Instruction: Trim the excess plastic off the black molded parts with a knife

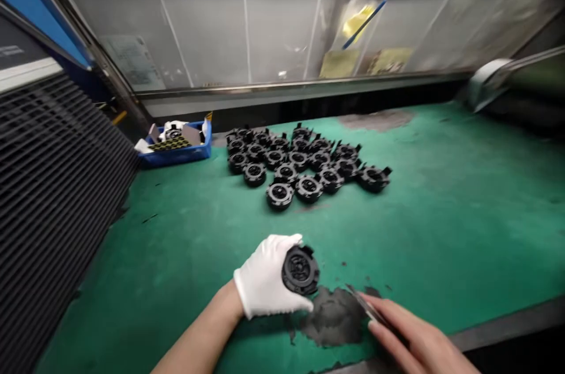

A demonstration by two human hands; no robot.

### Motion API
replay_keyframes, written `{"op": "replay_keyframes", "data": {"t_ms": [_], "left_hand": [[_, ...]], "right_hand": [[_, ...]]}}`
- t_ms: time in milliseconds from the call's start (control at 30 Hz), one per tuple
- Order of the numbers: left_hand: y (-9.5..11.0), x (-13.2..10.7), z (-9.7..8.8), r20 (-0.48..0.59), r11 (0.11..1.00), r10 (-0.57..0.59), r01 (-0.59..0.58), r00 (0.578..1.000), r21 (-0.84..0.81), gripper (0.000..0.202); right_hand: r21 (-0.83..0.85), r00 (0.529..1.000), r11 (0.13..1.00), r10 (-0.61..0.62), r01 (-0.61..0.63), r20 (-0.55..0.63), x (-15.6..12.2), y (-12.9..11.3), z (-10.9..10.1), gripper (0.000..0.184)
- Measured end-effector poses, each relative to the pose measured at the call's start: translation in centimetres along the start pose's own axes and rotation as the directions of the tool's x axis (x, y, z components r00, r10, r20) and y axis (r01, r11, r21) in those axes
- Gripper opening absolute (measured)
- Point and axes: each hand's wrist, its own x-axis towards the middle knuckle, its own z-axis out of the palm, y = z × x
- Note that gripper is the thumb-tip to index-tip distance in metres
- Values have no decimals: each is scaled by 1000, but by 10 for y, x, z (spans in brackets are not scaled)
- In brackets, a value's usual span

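Note:
My left hand (271,280), in a white glove, is closed round the edge of a black round plastic part (301,270) with small tabs on its rim. The part's ribbed face is turned up towards me. In my bare right hand (406,333) is a slim pointed metal tool (359,300), its tip aimed at the part but apart from it. Whether it is a knife or tweezers I cannot tell. Beyond my hands, several like black round parts (279,194) lie grouped on the green work surface (189,256), some with an upright tab.
A blue tray (176,156) with mixed pieces stands at the back left. Stacked black ribbed trays or panels (57,185) border the left side. A dark worn patch (333,318) marks the surface between my hands. Behind rises a clear sheet (212,26) with a metal rail.

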Motion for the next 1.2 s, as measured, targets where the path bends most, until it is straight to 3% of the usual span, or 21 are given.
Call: {"op": "replay_keyframes", "data": {"t_ms": [167,333,433,633,767,1000,1100,1200], "left_hand": [[2,1,-10,21,999,-14,15,1000,-49,139],[11,4,-21,35,996,44,-42,998,-79,114],[16,8,-27,67,995,66,-61,996,-81,98],[16,11,-28,91,992,94,-85,991,-94,88],[17,11,-28,76,987,110,-100,991,-123,78],[22,12,-32,77,980,127,-113,989,-161,70],[21,12,-32,81,980,143,-130,986,-149,70],[17,11,-29,89,980,148,-134,985,-148,74]], "right_hand": [[9,996,996,-88,88,-31,32,1,9,48],[-34,994,994,-108,108,-3,55,-6,8,36],[-113,982,976,-187,188,19,66,1,5,32],[-391,891,805,-442,446,105,93,14,-7,46],[-383,877,793,-466,474,120,105,20,-7,53],[-297,819,765,-548,572,169,125,52,-5,65],[-249,795,755,-578,607,184,135,56,-8,57],[-220,790,758,-585,613,184,139,47,-13,36]]}}
